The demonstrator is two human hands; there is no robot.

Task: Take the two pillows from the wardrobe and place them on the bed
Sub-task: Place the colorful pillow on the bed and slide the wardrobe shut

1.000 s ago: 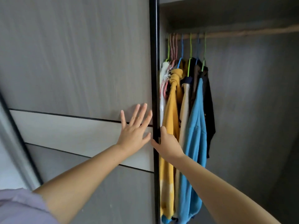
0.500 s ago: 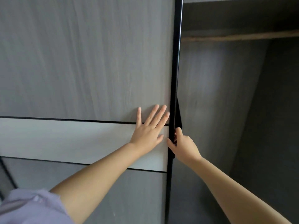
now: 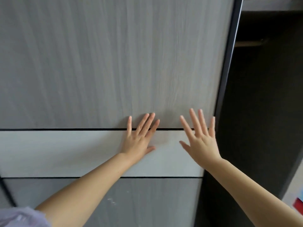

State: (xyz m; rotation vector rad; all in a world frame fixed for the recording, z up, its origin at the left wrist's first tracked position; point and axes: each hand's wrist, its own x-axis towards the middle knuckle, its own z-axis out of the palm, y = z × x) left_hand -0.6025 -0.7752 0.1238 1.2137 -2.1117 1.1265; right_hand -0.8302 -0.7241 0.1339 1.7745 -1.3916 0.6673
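Left hand (image 3: 139, 138) and right hand (image 3: 200, 140) apparently flat on wardrobe door (image 3: 98, 63).

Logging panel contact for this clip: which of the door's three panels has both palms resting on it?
The pale middle panel. The left hand and right hand lie flat on it, fingers reaching over the seam onto the darker upper panel; the lower panel is untouched.

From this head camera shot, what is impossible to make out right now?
- Pillows: none visible; the sliding door covers most of the wardrobe.
- Wardrobe opening: too dark to see contents.
- Red object: cut off by the right edge.
- Bed: out of frame.
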